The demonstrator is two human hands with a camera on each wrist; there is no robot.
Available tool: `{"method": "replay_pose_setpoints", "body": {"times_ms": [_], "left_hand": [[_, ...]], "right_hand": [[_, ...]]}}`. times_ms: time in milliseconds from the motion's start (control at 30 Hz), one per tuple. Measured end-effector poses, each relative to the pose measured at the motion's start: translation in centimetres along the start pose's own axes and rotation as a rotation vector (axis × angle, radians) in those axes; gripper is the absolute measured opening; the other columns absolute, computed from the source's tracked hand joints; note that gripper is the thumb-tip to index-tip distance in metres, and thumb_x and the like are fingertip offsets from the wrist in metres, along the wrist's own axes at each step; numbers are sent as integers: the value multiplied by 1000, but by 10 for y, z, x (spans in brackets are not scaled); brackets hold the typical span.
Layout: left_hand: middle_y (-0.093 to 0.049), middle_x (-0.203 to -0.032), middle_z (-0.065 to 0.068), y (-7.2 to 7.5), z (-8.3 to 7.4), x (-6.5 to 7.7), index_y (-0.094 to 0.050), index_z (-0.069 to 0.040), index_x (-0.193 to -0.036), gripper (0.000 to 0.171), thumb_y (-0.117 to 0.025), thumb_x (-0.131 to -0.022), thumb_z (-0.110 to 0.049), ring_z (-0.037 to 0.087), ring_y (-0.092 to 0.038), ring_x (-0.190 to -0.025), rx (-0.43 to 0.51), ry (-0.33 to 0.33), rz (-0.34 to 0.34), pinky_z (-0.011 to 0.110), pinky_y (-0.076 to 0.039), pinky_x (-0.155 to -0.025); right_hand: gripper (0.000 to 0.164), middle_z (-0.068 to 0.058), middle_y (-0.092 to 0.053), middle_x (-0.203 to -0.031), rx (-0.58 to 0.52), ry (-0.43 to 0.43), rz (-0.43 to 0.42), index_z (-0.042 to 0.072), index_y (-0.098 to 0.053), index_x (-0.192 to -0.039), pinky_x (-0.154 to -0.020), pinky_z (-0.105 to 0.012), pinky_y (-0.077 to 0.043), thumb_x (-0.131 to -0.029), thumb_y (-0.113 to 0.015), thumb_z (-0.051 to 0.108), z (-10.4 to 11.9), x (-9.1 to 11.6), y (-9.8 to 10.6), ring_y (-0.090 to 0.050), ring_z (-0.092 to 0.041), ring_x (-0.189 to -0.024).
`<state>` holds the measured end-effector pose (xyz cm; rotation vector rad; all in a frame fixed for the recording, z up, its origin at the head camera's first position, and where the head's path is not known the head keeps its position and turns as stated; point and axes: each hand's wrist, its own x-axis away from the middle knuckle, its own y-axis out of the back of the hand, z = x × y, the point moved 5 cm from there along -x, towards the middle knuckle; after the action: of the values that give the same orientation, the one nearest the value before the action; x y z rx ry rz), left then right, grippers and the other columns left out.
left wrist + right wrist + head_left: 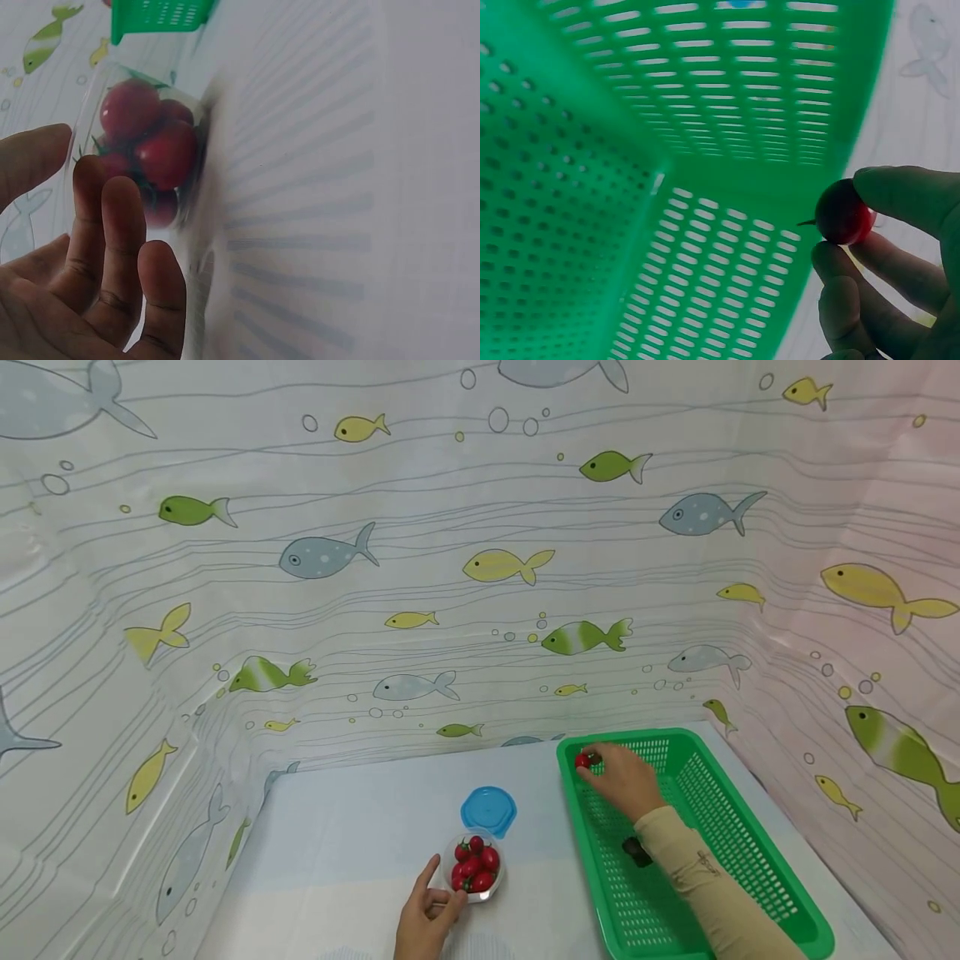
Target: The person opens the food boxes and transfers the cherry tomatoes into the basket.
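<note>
My right hand (618, 781) pinches a single red cherry tomato (845, 212) between thumb and fingertips, over the far left corner of the green basket (588, 860). A thin stem pokes out from the tomato. To the left, a small clear plastic container (480, 897) holds several red cherry tomatoes (471, 866), some with green stems. My left hand (427, 914) is beside this container, its fingers spread and slightly bent, with the thumb right at the near rim. In the left wrist view, the fingertips (124, 199) overlap the container's side.
A blue lid (489, 810) lies on the white table (337, 843) just behind the container. Slotted walls rise around the green basket. A small black object (637, 852) shows beside the right sleeve. Fish-printed sheeting (420, 593) encloses the table's back and sides.
</note>
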<state>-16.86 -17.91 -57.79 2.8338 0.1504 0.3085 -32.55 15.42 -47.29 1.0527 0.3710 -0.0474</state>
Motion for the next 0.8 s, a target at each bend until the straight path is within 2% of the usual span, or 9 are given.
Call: {"method": "replay_pose_setpoints", "body": {"times_ms": [433,600,800], "left_hand": [[-67,-83,5,1,1,0,-30,4,-155,87,-76,-92,-34,23,-66,-74,21,-28,10,27,-51,-64],[-67,-83,6,0,3,-1,-31,4,-155,86,-76,-92,-32,23,-67,-72,35,-38,7,27,-51,-63],[-67,-83,6,1,2,-1,-31,5,-155,87,-77,-92,-34,23,-66,-73,36,-32,5,27,-52,-64]], "right_hand": [[26,-3,-73,-93,48,18,155,11,-75,-104,-62,-37,-53,-85,-83,27,-22,2,-38,-68,-19,-82],[27,-3,-74,-93,64,34,160,11,-75,-104,-57,-33,-51,-84,-84,27,-25,5,-46,-68,-17,-79],[28,-4,-73,-91,71,54,159,9,-75,-103,-57,-34,-52,-82,-86,25,-29,7,-54,-68,-17,-77]]}}
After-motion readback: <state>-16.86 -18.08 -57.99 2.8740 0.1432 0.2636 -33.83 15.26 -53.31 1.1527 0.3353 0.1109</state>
